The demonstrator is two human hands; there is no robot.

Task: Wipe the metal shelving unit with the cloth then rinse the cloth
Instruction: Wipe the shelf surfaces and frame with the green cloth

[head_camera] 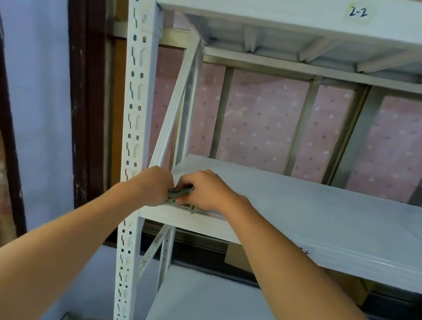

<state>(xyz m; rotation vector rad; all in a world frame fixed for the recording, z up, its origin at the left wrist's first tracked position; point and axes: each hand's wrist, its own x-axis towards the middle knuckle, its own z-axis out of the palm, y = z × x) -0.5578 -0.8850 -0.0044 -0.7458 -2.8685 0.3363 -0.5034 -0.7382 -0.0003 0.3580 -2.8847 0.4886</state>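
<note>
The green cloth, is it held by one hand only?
No, both the left hand and the right hand grip the green cloth at the front left corner of the middle shelf.

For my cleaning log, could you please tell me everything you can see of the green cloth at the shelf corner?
The small grey-green fabric cloth is bunched into a narrow wad, mostly hidden. The left hand grips its left end and the right hand its right end, curled round it. It sits at the front left corner of the white metal shelf, beside the perforated white upright post.
</note>
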